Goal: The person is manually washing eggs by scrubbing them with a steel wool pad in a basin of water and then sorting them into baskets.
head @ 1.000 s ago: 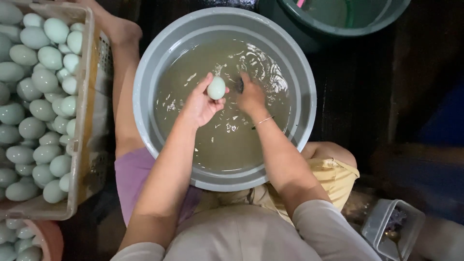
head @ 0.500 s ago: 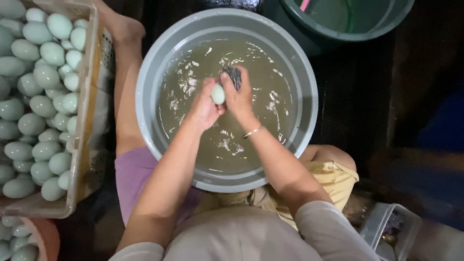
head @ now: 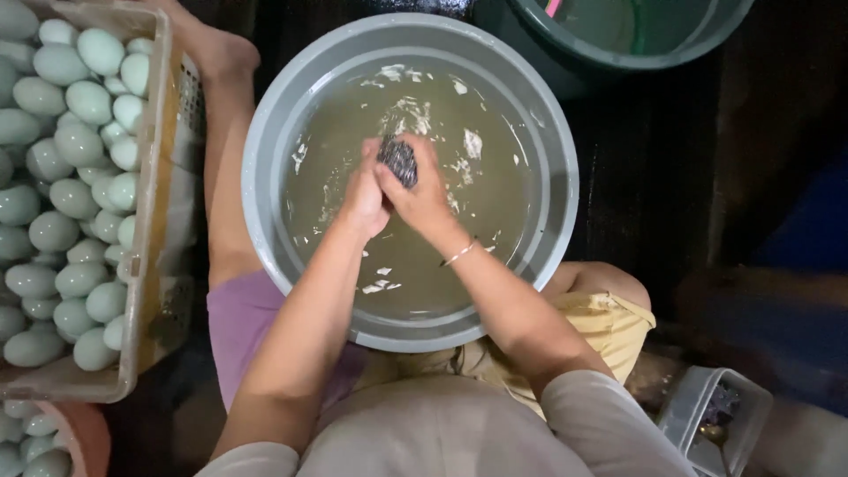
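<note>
Far left of the hands, a crate [head: 146,221] packed with pale green eggs [head: 53,231]; below it, near the left elbow, the rim of an orange bowl [head: 84,433] with more of the same. Between crate and basin a bare leg, purple shorts at the near end. Both hands meet over the middle of a grey basin [head: 265,177] of cloudy water flecked with white scum. Left hand [head: 364,196] is curled shut, pressed against the right; whatever it cups is hidden, so the egg itself cannot be made out in this view. Right hand [head: 424,199] is clamped over a dark metal scourer [head: 398,161], which sits at the fingertips just above the join of the two hands; a thin bracelet [head: 459,253] on that wrist. Step in hand reads as scrubbing, scourer worked against what the left hand grips. Next move probably calls for light pressure and turning the piece in the palm, since a shell would crack under a hard squeeze. Beyond the right hand, a green tub [head: 618,53]; by the right knee, a clear box [head: 707,415].
</note>
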